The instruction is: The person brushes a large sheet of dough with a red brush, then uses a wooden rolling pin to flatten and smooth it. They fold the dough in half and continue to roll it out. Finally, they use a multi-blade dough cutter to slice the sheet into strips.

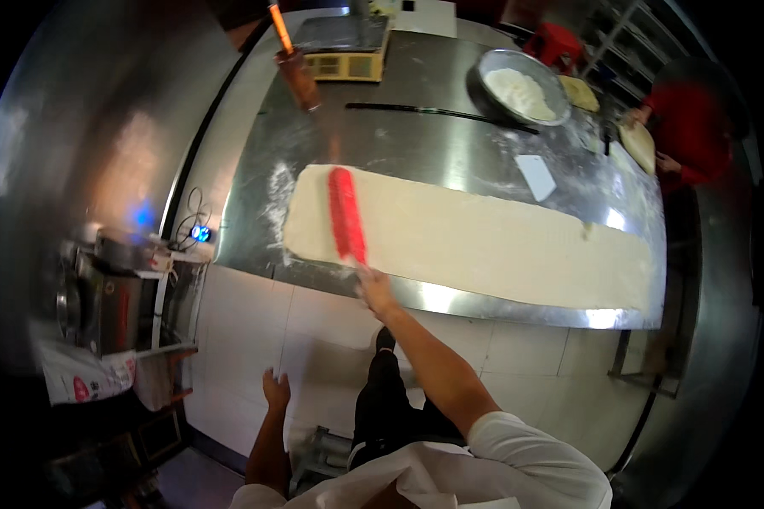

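Note:
A long flat sheet of pale dough (484,237) lies across the steel table (314,136). My right hand (373,290) is closed round the near end of a long red brush (345,212), apparently a bench brush. The brush lies over the left part of the sheet, crosswise, slightly blurred. Low at my left side, away from the table, my left hand (276,390) hangs above the floor with its fingers apart and nothing in it. Loose flour whitens the steel beside the dough's left edge.
Toward the far side are a metal bowl (560,93) of flour, a thin black rod (433,110), a white scraper (536,177) and a yellow scale (341,66). At right, a person in red (696,136) holds a pale dough piece (638,148). Shelving with equipment (115,301) stands left.

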Action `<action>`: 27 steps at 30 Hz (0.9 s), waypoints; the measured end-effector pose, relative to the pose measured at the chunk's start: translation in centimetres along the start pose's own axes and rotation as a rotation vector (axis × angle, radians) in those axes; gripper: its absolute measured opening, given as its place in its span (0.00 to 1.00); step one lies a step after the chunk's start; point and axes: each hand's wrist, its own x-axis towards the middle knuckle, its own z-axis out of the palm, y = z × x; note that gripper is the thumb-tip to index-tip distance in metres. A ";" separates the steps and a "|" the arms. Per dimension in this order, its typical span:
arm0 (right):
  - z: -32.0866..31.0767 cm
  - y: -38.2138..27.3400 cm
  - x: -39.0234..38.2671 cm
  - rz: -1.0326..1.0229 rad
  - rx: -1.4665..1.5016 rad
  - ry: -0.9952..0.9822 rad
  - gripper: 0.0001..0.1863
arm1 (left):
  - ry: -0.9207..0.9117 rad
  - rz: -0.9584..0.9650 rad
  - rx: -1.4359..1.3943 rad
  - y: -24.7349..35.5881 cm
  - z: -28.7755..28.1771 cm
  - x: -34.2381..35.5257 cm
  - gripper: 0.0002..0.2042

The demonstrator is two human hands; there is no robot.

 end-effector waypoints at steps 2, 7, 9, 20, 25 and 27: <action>-11.1 3.3 -3.3 -0.138 -0.097 0.169 0.23 | -0.134 -0.157 0.056 -0.3 0.8 -3.7 0.28; -33.6 2.4 -15.6 -0.050 0.098 0.436 0.21 | -0.173 -0.288 0.263 -0.4 -1.5 -9.6 0.30; -42.3 2.2 -17.9 -0.088 0.039 0.551 0.23 | -0.189 -0.288 0.226 1.1 -1.1 -11.1 0.30; -62.1 -5.8 -19.0 -0.164 0.081 0.587 0.21 | -0.130 -0.072 0.346 9.1 -2.4 -14.0 0.27; -55.8 -5.7 -20.2 -0.082 0.018 0.398 0.23 | -0.099 0.101 0.174 15.0 1.0 -12.0 0.27; -52.0 -4.5 -22.4 -0.062 0.066 0.145 0.20 | -0.127 0.166 0.096 18.2 2.9 -10.9 0.27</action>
